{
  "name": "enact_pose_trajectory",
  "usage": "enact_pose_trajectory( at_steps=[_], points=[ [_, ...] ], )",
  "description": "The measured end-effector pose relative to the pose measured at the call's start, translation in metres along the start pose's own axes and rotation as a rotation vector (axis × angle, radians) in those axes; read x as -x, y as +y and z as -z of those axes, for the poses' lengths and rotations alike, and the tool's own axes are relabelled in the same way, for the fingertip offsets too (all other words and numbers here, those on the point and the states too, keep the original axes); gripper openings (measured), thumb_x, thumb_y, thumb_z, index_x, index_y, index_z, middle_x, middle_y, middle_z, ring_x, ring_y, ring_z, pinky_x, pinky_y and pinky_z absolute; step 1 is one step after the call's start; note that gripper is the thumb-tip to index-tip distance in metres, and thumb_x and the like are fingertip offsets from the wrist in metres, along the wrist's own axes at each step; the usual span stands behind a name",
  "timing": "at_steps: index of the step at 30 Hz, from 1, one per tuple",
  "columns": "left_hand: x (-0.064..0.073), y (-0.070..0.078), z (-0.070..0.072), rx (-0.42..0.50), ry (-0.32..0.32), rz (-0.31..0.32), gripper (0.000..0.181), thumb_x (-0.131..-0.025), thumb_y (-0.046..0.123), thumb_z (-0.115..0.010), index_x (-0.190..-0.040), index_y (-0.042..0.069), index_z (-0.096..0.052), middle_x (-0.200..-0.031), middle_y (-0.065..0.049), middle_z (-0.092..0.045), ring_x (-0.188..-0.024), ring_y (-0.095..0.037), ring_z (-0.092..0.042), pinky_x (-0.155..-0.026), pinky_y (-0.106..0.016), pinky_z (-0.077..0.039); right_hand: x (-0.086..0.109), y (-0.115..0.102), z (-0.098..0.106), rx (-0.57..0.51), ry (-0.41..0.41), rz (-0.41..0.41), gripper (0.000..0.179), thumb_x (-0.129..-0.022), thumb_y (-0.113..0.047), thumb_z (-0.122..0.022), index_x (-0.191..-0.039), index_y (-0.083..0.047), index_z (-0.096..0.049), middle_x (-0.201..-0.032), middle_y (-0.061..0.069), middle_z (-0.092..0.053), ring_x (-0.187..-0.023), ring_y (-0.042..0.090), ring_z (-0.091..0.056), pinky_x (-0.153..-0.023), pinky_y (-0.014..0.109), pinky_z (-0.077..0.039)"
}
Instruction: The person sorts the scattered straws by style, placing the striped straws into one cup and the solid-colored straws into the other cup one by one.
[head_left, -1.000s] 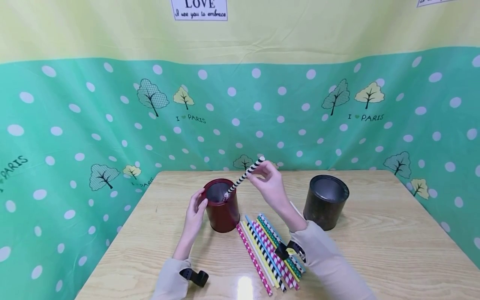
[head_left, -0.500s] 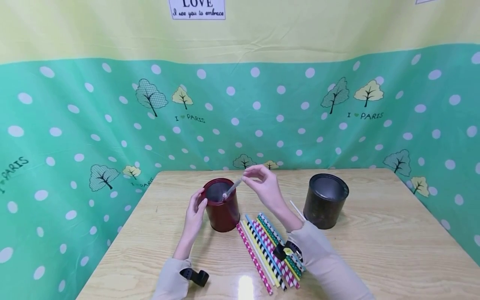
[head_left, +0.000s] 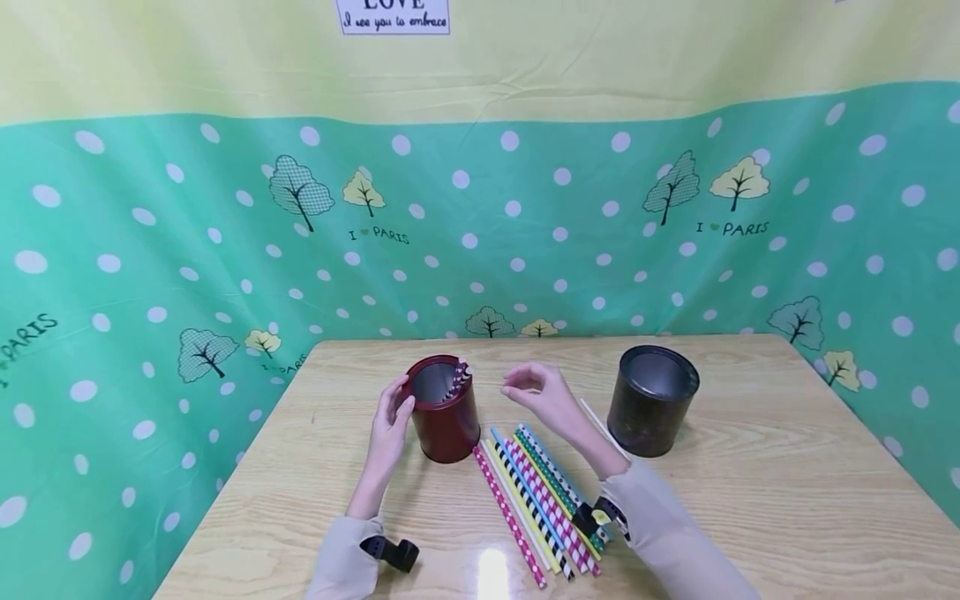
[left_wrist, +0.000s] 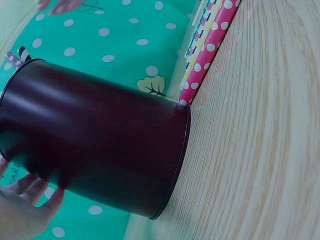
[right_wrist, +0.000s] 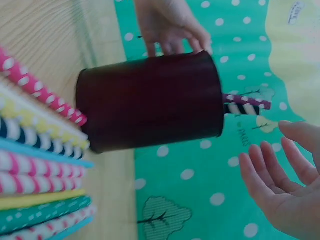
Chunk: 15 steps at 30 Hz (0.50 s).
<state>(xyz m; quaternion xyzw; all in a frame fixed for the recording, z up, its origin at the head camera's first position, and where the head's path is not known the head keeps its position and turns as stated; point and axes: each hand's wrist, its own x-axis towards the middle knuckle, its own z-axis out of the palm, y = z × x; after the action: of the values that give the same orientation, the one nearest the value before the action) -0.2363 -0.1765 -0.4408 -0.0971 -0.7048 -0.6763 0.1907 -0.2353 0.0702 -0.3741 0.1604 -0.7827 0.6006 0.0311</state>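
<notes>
My left hand [head_left: 390,421] holds the side of a dark red can [head_left: 447,433], thumb and fingers curved around it near the rim. In the left wrist view its fingertips [left_wrist: 52,200] touch the can's wall. A black-and-white striped straw [right_wrist: 242,108] and a purple dotted straw [right_wrist: 255,101] stick out of the can's mouth, leaning on the rim. To the right of the can, my right hand [head_left: 543,400] hovers in the air with loosely bent fingers and nothing in them. Below it lies a row of patterned paper straws [head_left: 536,500] on the table.
A black can [head_left: 652,404] stands at the right, with a white straw [head_left: 595,419] lying close to its left side, partly behind my right forearm. The wooden table [head_left: 780,467] ends at a green dotted curtain [head_left: 517,242].
My right hand lowered the black-and-white striped straw into the red can and let go of it, then moved away to the right and down. My left hand stayed on the can.
</notes>
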Motion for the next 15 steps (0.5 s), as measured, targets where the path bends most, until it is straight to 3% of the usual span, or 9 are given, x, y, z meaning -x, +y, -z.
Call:
enact_pose_trajectory(
  at_steps=[12,15],
  points=[
    [0.001,0.001,0.002,0.023,-0.021,0.019,0.038,-0.091,0.005,-0.045,-0.128,-0.001,-0.038,-0.129,-0.02,-0.039,-0.115,-0.01,-0.039,-0.092,-0.012,-0.033,0.012,0.038,0.011,0.147,-0.167,-0.03,0.022,-0.082,-0.01,-0.061,-0.101,0.001,-0.059,-0.089,0.008,-0.061,-0.082,0.019,-0.057,-0.071,0.027,-0.048],
    [0.0,0.002,0.002,0.022,-0.018,0.035,0.038,-0.091,0.006,-0.045,-0.129,0.0,-0.038,-0.13,-0.018,-0.039,-0.115,-0.009,-0.039,-0.092,-0.012,-0.032,0.017,0.032,0.014,0.162,-0.2,-0.048,0.022,-0.082,-0.006,-0.059,-0.102,0.004,-0.057,-0.091,0.013,-0.06,-0.084,0.024,-0.056,-0.072,0.031,-0.048]
  ],
)
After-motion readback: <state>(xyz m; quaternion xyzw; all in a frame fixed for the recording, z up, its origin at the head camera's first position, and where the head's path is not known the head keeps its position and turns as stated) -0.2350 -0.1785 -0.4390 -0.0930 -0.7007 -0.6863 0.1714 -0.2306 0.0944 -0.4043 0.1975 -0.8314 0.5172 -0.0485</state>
